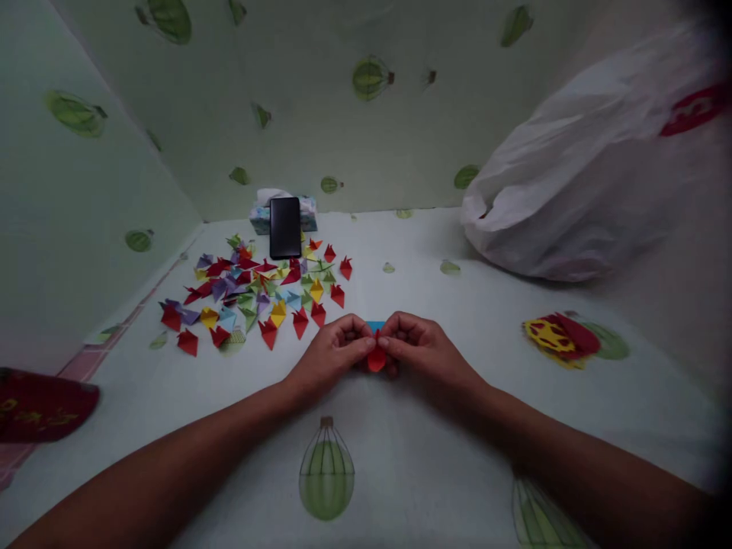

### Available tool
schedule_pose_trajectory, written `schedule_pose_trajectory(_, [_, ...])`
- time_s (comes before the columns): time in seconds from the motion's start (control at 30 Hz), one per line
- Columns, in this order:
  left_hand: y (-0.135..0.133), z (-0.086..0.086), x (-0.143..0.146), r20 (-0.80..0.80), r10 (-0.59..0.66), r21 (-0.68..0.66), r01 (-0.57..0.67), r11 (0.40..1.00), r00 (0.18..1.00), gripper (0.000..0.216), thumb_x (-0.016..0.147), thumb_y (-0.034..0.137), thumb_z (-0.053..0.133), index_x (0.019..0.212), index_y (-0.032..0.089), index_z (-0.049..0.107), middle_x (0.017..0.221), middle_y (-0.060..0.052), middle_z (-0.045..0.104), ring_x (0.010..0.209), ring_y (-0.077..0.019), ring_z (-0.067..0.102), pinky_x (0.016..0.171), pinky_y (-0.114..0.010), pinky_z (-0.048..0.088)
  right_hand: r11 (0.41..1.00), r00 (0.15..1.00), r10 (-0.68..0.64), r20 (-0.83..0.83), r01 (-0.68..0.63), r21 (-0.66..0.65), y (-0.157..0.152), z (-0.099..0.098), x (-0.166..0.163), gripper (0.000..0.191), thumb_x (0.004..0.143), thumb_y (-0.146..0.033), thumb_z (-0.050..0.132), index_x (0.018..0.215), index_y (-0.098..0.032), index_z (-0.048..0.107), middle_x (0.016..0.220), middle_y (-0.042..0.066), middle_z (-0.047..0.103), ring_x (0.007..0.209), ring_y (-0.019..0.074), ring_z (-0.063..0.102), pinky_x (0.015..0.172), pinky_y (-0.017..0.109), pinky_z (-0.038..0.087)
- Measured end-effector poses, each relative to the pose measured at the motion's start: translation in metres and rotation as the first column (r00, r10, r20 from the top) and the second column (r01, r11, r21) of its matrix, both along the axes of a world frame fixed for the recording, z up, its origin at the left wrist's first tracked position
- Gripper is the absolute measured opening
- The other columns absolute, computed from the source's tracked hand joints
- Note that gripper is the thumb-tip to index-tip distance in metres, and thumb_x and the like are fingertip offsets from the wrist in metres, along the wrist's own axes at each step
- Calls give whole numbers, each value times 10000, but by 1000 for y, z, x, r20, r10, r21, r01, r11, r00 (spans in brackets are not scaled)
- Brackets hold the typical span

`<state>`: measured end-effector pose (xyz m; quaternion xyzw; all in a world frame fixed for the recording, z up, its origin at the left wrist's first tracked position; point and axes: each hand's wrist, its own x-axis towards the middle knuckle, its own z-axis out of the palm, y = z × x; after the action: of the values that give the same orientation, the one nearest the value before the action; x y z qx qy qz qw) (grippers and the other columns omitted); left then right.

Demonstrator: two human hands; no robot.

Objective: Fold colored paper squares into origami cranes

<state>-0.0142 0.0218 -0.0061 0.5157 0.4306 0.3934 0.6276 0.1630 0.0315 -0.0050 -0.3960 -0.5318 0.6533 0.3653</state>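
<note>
At the middle of the table, both my hands pinch one small piece of folded red paper (376, 360). My left hand (341, 345) grips its left side between thumb and fingers, and my right hand (412, 341) its right side. Just behind the red paper, between my fingertips, a strip of blue (376, 325) shows; I cannot tell whether it is joined to the red. Beyond my left hand spreads a pile of small folded paper birds (245, 282) in red, yellow, green, purple and blue.
Behind the birds, a dark phone (284, 229) leans on a tissue box (309, 212). A large white plastic bag (566, 183) bulges at the back right. Red and yellow cut-out pieces (557, 337) lie to the right. A dark red object (49, 404) is at the left edge.
</note>
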Motion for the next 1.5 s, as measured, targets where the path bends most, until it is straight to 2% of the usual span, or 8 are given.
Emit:
schedule_pose_trajectory(0.43, [0,5,2,-103,15,25,-12,1000,995,159,760,270,660,747,157,549,640,24,599,586,-96,546,562,-226,390,1000,999,-14,43,13,24,-3,4,-1,182,788,-297,666,719,-162,566,579,-18,613,502,97,554,522,249,445])
schedule_pose_trajectory(0.73, [2,2,0,-76,-4,16,6,1000,997,171,763,282,670,756,159,552,669,27,605,597,-94,552,579,-231,406,999,999,4,32,-5,33,-3,4,-1,166,801,-302,647,746,-167,566,592,-4,638,507,109,573,533,262,474])
schedule_pose_trajectory(1.13, [1,1,2,-58,-1,9,2,1000,998,208,753,310,693,758,157,553,675,30,574,593,-86,531,563,-218,403,991,979,-64,192,40,128,-4,-2,-2,130,799,-266,612,721,-185,548,597,8,642,530,138,585,515,267,453])
schedule_pose_trajectory(1.33, [0,2,1,-84,-7,-1,7,1000,996,205,743,303,697,754,152,558,658,27,573,573,-84,510,539,-212,368,995,990,-3,142,-12,102,-4,1,-1,155,797,-299,615,722,-184,544,587,0,634,531,133,593,537,271,478])
schedule_pose_trajectory(1.5, [0,0,-1,-38,-39,-8,39,999,999,231,773,344,697,782,156,562,686,21,584,601,-93,518,567,-220,377,995,991,0,133,-14,99,-3,3,-1,165,800,-304,619,718,-188,534,588,-10,617,529,122,571,530,263,459])
